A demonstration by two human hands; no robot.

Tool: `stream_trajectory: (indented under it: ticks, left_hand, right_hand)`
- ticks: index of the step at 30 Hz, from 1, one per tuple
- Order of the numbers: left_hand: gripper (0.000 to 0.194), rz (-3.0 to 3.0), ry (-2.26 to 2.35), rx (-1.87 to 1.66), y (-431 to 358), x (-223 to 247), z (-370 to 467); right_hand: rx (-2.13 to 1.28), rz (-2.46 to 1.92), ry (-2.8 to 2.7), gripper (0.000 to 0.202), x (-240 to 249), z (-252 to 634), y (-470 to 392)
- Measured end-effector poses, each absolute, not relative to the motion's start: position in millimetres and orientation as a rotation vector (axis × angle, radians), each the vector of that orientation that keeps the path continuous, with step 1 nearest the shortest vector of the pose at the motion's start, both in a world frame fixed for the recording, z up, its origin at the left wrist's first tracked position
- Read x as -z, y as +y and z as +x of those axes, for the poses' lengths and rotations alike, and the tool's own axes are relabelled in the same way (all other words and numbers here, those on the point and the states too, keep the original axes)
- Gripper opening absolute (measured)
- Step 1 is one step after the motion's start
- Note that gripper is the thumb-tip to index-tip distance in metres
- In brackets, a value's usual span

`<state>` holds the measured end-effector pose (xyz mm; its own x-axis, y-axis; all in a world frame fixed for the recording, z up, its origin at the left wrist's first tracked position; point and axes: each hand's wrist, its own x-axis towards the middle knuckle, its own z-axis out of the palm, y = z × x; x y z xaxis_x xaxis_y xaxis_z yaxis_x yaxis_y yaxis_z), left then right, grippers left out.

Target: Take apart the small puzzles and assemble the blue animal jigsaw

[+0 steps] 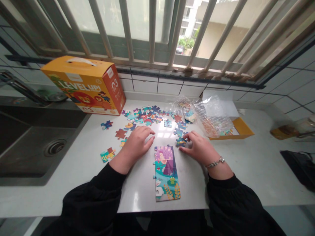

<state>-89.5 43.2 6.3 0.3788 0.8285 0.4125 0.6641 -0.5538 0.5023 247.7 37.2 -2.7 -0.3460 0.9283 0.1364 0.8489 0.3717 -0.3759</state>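
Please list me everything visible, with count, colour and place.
Joined puzzle: one, multicoloured, front centre
Loose pieces: many, multicoloured, mostly behind puzzle
Carton: one, orange, back left
Open box: one, yellow, right
Plastic wrap: some, clear, by box
Sink: one, dark, left
Faucet: one, silver, left
Container: one, amber, right
Flat object: one, black, right
Counter: one, white, beneath
Tiles: many, white, back
Bars: several, greyish, back
Bracelet: one, silver, right wrist
Sleeves: two, black, front
Left hand: one, bare, left
Right hand: one, bare, at blue piece

Right fingers [185, 150] at 1 blue puzzle piece [180, 142]
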Motion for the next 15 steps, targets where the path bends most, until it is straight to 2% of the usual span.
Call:
stream_trajectory:
  ticks: [2, 6, 11, 15]
  left_hand:
    - [0.014, 2.324, 1.237, -0.963, 38.9, -7.3, -77.6]
    - [0.032, 2.098, 1.163, -0.922, 30.4, -11.7, -56.7]
    - [0.016, 1.891, 1.268, -0.873, 30.9, -13.0, -53.6]
    - [0.021, 1.781, 1.426, -0.887, 38.7, -5.8, -63.0]
  right_hand:
    - [-0.3, -1.435, -2.32, 0.035, 2.1, 238.1, 37.4]
    - [-0.233, -1.181, -2.337, 0.035, 4.1, 208.9, 36.9]
    - [-0.22, -0.982, -2.357, 0.039, 11.2, 187.3, 46.1]
    - [-0.108, -1.264, -2.157, 0.03, 15.0, 200.4, 74.9]
